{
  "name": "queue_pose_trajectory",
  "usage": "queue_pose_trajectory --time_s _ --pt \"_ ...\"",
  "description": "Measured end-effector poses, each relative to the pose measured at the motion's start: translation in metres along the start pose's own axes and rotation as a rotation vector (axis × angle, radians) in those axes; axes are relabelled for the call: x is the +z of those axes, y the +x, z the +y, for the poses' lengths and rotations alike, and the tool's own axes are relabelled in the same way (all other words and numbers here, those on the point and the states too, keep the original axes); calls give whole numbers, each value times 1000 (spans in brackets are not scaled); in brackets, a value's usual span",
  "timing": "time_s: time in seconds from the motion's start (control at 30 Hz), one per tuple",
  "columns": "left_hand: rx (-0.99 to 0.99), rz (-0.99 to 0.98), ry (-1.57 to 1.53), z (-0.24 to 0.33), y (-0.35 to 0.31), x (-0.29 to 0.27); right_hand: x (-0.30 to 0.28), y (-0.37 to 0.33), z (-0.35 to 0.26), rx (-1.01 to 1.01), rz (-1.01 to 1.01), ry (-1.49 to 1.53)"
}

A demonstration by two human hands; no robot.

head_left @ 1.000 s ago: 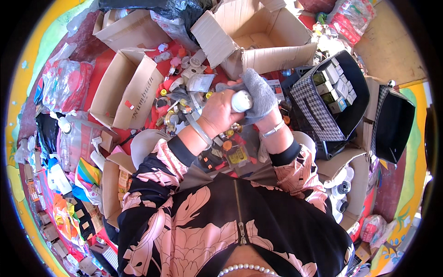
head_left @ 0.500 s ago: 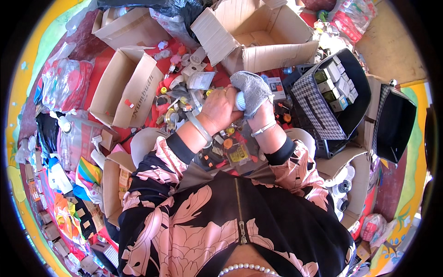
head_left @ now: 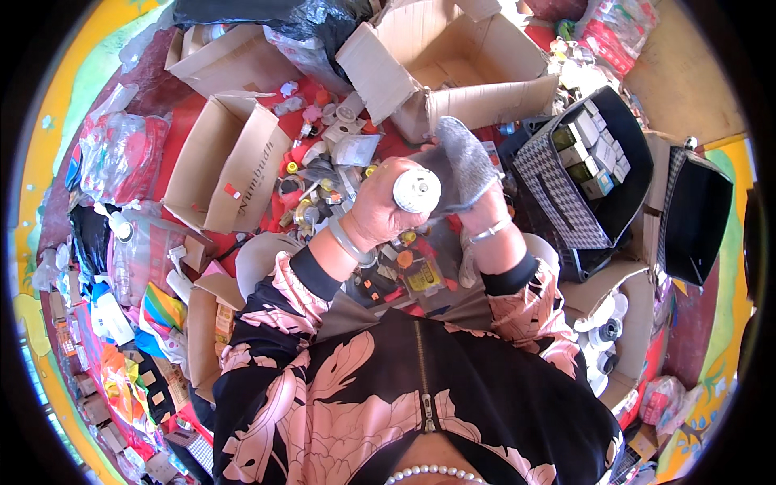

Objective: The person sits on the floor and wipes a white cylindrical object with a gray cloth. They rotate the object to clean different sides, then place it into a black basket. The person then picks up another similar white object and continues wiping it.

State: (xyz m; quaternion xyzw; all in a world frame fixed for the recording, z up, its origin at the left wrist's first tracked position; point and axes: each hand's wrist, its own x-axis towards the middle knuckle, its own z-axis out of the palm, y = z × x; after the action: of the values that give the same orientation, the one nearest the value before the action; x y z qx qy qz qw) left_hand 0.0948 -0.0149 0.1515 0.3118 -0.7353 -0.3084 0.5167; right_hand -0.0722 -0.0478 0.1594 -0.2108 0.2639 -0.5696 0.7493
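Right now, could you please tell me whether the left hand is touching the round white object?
Touching: the head view shows the left hand gripping the round white object, with no gap between them.

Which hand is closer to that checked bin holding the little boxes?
Right. The right hand, partly covered by grey cloth, is left of the checked bin, not touching it. The left hand is farther left, holding a round white item.
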Motion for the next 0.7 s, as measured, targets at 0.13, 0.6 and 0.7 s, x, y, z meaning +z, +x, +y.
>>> queue_pose_trajectory --time_s 0.13,0.6,0.7 --pt "-83 19 -137 2 0 -6 13 -2 -21 218 -11 -90" --pt "-481 -233 -719 23 3 -13 26 -21 -15 -108 -375 -641" --pt "-452 -281 -585 26 4 -13 36 -24 -22 -266 -488 -1177"
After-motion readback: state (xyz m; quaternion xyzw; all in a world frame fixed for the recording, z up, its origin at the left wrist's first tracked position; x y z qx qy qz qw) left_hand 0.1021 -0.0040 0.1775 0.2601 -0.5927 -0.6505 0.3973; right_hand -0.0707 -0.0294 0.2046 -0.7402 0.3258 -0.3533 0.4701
